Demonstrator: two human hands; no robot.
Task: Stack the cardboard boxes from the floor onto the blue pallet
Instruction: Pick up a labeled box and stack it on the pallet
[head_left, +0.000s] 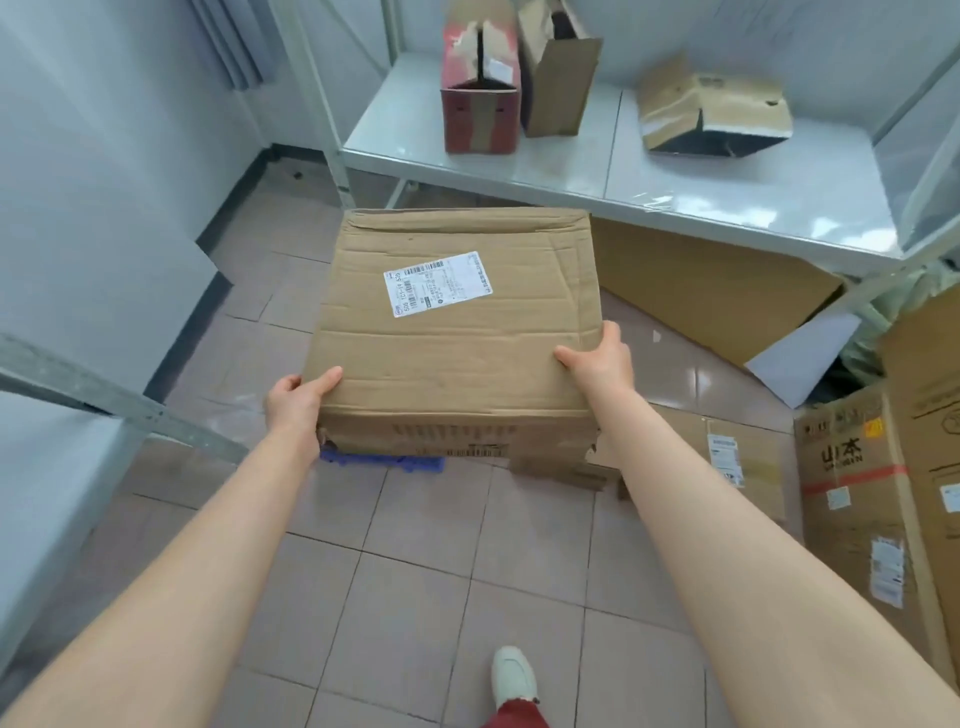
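Note:
A large, creased cardboard box (457, 332) with a white shipping label on top fills the middle of the view. My left hand (298, 402) grips its near left edge and my right hand (597, 358) grips its near right edge. Under the box's near edge a strip of the blue pallet (382, 462) shows on the tiled floor; the rest of the pallet is hidden by the box. Whether the box rests on the pallet or hangs just above it I cannot tell.
More cardboard boxes (852, 499) stand on the floor at the right, one lying flat (737, 457). A white metal shelf (597, 171) behind holds a red box (480, 98) and two torn brown ones. A white wall and a metal rail (119, 405) are on the left.

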